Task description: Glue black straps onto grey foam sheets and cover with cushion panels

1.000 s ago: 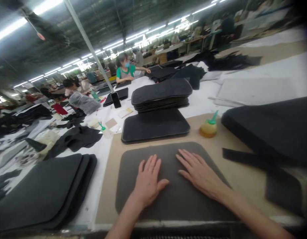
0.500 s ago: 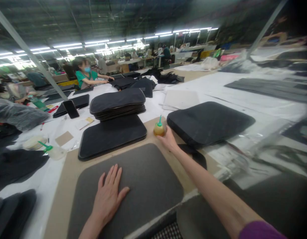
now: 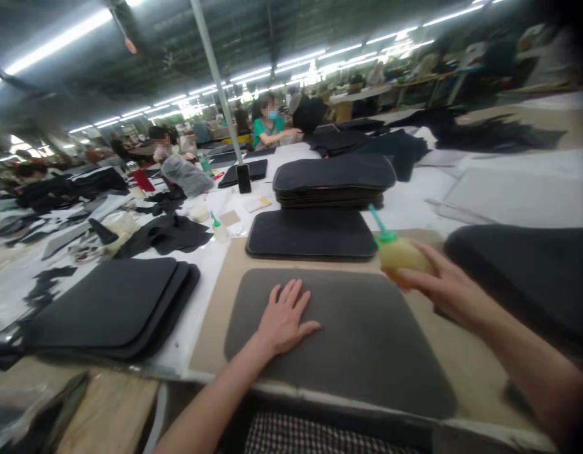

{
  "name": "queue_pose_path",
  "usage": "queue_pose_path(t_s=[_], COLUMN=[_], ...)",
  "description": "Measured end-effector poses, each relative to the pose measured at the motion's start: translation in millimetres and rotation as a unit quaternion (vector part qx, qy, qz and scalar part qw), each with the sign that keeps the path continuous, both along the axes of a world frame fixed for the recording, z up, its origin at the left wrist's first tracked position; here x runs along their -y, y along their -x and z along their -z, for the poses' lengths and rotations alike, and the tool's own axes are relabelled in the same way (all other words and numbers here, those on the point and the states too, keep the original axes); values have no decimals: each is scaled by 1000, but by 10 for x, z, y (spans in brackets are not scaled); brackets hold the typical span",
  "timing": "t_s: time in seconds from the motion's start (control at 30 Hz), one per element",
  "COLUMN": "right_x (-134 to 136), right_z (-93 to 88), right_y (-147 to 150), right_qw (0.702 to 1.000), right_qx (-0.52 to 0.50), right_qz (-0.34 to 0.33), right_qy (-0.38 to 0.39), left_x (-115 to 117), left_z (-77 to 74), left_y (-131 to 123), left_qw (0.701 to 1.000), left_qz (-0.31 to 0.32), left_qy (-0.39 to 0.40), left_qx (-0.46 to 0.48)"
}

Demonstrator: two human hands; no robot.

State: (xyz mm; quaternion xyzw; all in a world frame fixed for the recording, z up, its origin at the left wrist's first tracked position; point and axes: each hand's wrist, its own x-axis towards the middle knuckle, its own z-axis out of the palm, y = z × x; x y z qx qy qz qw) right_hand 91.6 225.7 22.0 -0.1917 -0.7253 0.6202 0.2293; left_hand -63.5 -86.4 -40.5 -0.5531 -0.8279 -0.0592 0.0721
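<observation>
My left hand (image 3: 286,316) lies flat, fingers spread, on a dark grey panel with rounded corners (image 3: 362,353). The panel rests on a tan board (image 3: 213,315) at the table's front edge. In my right hand (image 3: 447,284) is a squeeze bottle (image 3: 402,257) with a green nozzle and amber liquid, raised and tilted above the panel's right side. Behind the panel lies a low stack of black rounded panels (image 3: 313,233). A taller stack of dark panels (image 3: 334,180) stands beyond it.
Another stack of black panels (image 3: 106,309) is on the left. A second green-tipped bottle (image 3: 219,228) stands behind it, and a phone (image 3: 243,179) leans near a pole (image 3: 220,88). At right lies a thick black panel (image 3: 528,277). A co-worker in green (image 3: 267,129) sits across the table.
My right hand has lifted the squeeze bottle off the board and brought it nearer, tilting it. My left hand stays flat on the panel. The view has swung left.
</observation>
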Motion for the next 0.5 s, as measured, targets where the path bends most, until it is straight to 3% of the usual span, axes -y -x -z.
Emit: queue_pose_path(t_s=[0.1, 0.2, 0.37, 0.5], right_x=[488, 1035, 1783, 2182], right_z=[-293, -427, -273, -114], right_y=[58, 256, 618, 741], right_qw=[993, 989, 983, 964], right_qx=[51, 27, 18, 59], right_qz=[-77, -129, -172, -215], right_qy=[-77, -69, -67, -145], left_x=[25, 21, -57, -114], left_z=[-50, -78, 81, 243], left_y=[-69, -197, -412, -478], left_qw=[1000, 999, 992, 992], left_qz=[5, 4, -61, -56], left_qy=[-24, -51, -45, -43], left_qx=[-15, 0, 98, 103])
